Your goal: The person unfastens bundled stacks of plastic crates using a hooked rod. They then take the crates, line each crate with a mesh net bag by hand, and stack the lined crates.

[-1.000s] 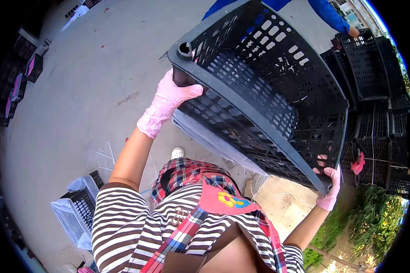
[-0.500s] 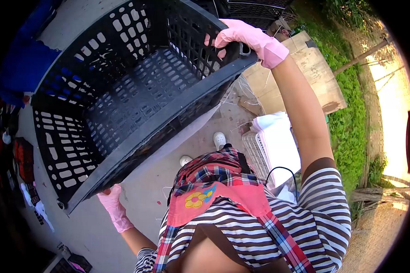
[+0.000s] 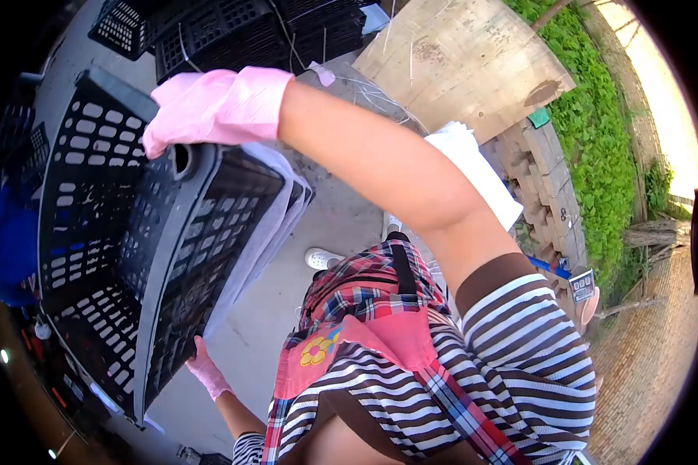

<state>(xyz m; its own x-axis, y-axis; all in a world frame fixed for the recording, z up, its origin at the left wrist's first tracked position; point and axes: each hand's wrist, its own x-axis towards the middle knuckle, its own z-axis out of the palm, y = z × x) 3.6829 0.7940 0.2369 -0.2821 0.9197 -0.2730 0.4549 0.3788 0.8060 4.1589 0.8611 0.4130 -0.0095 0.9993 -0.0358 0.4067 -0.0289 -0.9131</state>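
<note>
While the pink-gloved right hand (image 3: pixel 213 108) clamps one corner of a black perforated plastic crate (image 3: pixel 163 256), its fingers curled over the rim just beside a hollow round corner socket, the pink-gloved left hand (image 3: pixel 208 373) touches the crate's outer side lower down; the tips of its fingers are hidden, so whether they are closed around anything I cannot tell. Between the two hands, the crate is raised to the person's left, tipped steeply so that its mouth faces away from the body and its slotted walls and floor show. Along its near outer side runs a pale lavender cloth (image 3: pixel 265 229); I cannot tell whether it is fixed there. Past the right hand, dark crates (image 3: pixel 225 39) are gathered on the concrete ground (image 3: pixel 279 310), with a plywood sheet (image 3: pixel 465 62) to their right. A white cloth (image 3: pixel 481 174) shows just beyond the right arm, near paving blocks (image 3: pixel 539 182) and a strip of green plants (image 3: pixel 597 147). At the far left, beyond the crate, is a person in blue (image 3: pixel 9 248), blurred and partly hidden.
</note>
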